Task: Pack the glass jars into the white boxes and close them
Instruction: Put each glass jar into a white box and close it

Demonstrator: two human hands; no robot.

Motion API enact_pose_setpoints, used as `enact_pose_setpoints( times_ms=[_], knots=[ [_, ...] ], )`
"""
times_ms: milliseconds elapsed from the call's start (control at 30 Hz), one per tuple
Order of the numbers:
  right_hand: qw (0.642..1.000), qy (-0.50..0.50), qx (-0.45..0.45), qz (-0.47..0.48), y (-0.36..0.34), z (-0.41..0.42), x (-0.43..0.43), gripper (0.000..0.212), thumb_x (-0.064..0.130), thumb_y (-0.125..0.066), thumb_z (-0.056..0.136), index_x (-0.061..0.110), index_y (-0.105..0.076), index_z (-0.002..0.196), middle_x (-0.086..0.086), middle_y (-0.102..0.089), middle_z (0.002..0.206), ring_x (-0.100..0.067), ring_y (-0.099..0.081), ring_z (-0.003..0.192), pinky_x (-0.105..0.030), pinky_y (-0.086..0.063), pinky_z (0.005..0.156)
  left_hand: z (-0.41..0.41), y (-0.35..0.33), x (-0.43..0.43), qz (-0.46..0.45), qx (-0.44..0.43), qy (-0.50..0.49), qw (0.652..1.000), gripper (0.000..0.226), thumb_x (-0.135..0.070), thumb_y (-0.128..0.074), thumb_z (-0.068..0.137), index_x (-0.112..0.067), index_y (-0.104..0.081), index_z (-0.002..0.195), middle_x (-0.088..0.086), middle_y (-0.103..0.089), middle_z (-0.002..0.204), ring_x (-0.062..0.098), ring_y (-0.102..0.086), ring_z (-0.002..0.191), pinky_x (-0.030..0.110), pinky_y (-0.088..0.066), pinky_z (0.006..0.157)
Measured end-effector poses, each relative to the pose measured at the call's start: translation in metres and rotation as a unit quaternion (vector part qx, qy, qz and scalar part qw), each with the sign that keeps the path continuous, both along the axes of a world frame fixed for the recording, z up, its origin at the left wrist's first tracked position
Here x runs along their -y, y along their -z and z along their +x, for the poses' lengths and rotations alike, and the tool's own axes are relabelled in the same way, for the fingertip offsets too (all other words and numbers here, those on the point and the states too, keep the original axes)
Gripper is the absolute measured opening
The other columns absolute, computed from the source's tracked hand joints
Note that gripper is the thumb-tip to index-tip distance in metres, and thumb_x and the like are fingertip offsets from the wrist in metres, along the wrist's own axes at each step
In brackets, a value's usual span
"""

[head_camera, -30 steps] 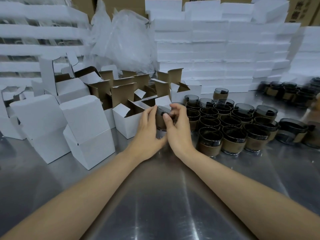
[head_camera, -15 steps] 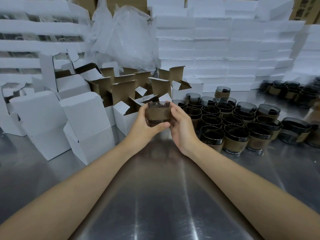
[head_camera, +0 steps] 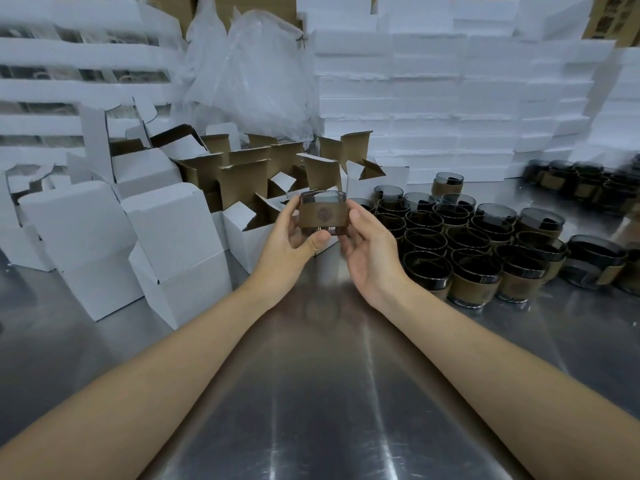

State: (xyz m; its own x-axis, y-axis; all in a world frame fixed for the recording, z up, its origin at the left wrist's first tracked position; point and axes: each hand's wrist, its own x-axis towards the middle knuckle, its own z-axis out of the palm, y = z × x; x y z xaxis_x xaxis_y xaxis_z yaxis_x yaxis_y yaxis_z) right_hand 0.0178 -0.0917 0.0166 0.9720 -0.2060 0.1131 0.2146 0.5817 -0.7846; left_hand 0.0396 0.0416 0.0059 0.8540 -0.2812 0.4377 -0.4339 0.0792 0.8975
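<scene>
- Jar (head_camera: 322, 213) now lifted off the jar cluster (head_camera: 450, 244), centre frame; left hand (head_camera: 289, 237) and right hand (head_camera: 369, 251) both grip its sides.
- Fingertip hold only: could slip, hit tabletop (head_camera: 311, 393), crack.

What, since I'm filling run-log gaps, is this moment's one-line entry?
left hand: grips glass jar; right hand: holds glass jar; glass jar: upright above steel table, not boxed
</scene>
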Motion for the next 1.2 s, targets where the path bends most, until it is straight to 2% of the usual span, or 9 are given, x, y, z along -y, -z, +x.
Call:
enact_pose_setpoints(
  times_ms=[100, 233, 433, 567, 633, 833, 1000, 1100, 1200],
  knots=[
    [1.000, -0.003, -0.016, 0.021, 0.000, 0.000, 0.001, 0.027, 0.001, -0.047, 0.098, 0.005, -0.059, 0.122, -0.017, -0.060, 0.128, -0.019, -0.061, 0.105, -0.023, -0.049, 0.089, 0.001, 0.001, 0.000, 0.012, -0.006, 0.004, 1.000, 0.063, -0.028, -0.064, 0.079, -0.022, -0.039, 0.137, -0.009, -0.060, 0.123, -0.003, -0.059, 0.111, 0.018, -0.046, 0.097],
    [0.999, -0.027, -0.010, 0.034, 0.002, 0.002, 0.000, 0.031, 0.003, -0.046, 0.098, 0.000, -0.055, 0.128, -0.017, -0.060, 0.129, -0.019, -0.061, 0.110, -0.025, -0.046, 0.099, 0.001, 0.000, -0.001, -0.012, -0.017, -0.009, 1.000, 0.060, -0.029, -0.064, 0.077, -0.020, -0.040, 0.132, -0.001, -0.059, 0.129, 0.003, -0.060, 0.113, 0.021, -0.047, 0.098],
    [0.986, -0.096, 0.035, -0.134, 0.004, -0.005, -0.003, 0.040, 0.043, -0.062, 0.086, 0.017, -0.064, 0.115, -0.003, -0.069, 0.111, -0.014, -0.063, 0.108, -0.031, -0.050, 0.093, -0.003, 0.003, 0.000, 0.027, -0.021, -0.020, 0.999, 0.062, -0.059, -0.032, 0.086, -0.023, -0.044, 0.134, 0.000, -0.060, 0.128, 0.013, -0.057, 0.119, 0.036, -0.040, 0.109],
    [0.985, -0.020, 0.054, -0.162, 0.006, -0.007, -0.008, 0.066, 0.037, -0.073, 0.075, 0.013, -0.049, 0.132, -0.010, -0.066, 0.119, -0.021, -0.066, 0.109, -0.040, -0.053, 0.094, -0.003, 0.002, -0.001, 0.028, -0.014, -0.025, 0.999, 0.054, -0.046, -0.029, 0.097, -0.017, -0.044, 0.140, 0.002, -0.062, 0.126, 0.017, -0.058, 0.119, 0.030, -0.047, 0.101],
    [0.974, 0.044, 0.053, -0.214, 0.006, -0.007, -0.008, 0.065, 0.037, -0.077, 0.069, 0.022, -0.047, 0.125, -0.010, -0.064, 0.119, -0.019, -0.066, 0.104, -0.043, -0.052, 0.096, -0.003, 0.001, -0.001, 0.035, -0.010, -0.020, 0.999, 0.046, -0.034, -0.028, 0.103, -0.012, -0.046, 0.138, 0.008, -0.063, 0.125, 0.020, -0.060, 0.115, 0.036, -0.048, 0.100],
    [0.949, 0.106, 0.084, -0.286, 0.009, -0.006, -0.009, 0.055, 0.024, -0.082, 0.074, 0.038, -0.041, 0.107, 0.001, -0.059, 0.107, -0.003, -0.066, 0.087, -0.022, -0.055, 0.078, -0.002, 0.003, 0.001, 0.060, -0.026, -0.019, 0.998, 0.037, -0.027, -0.024, 0.106, -0.016, -0.055, 0.123, 0.003, -0.066, 0.115, 0.015, -0.064, 0.105, 0.034, -0.050, 0.097],
    [0.960, 0.087, 0.056, -0.259, 0.008, -0.007, -0.008, 0.063, 0.034, -0.082, 0.067, 0.030, -0.041, 0.116, -0.002, -0.059, 0.116, -0.009, -0.064, 0.100, -0.026, -0.054, 0.085, -0.002, 0.002, 0.001, 0.062, -0.018, -0.025, 0.998, 0.040, -0.034, -0.025, 0.104, -0.018, -0.050, 0.130, 0.002, -0.063, 0.121, 0.014, -0.061, 0.111, 0.036, -0.048, 0.100],
    [0.988, 0.017, 0.030, -0.150, 0.005, -0.010, -0.010, 0.073, 0.039, -0.074, 0.068, 0.010, -0.046, 0.129, -0.010, -0.062, 0.120, -0.015, -0.065, 0.098, -0.027, -0.053, 0.083, -0.004, 0.003, 0.000, 0.051, 0.005, -0.045, 0.998, 0.037, -0.039, -0.029, 0.102, -0.027, -0.045, 0.134, -0.012, -0.059, 0.123, -0.001, -0.053, 0.117, 0.016, -0.043, 0.095],
    [0.997, -0.072, 0.032, -0.026, 0.001, -0.012, -0.012, 0.060, 0.041, -0.058, 0.085, 0.002, -0.051, 0.130, -0.013, -0.066, 0.110, -0.020, -0.066, 0.098, -0.027, -0.054, 0.079, -0.008, 0.002, 0.000, 0.042, 0.031, -0.041, 0.998, 0.034, -0.042, -0.037, 0.098, -0.032, -0.042, 0.131, -0.021, -0.055, 0.121, -0.014, -0.050, 0.111, 0.002, -0.037, 0.086]
  ],
)
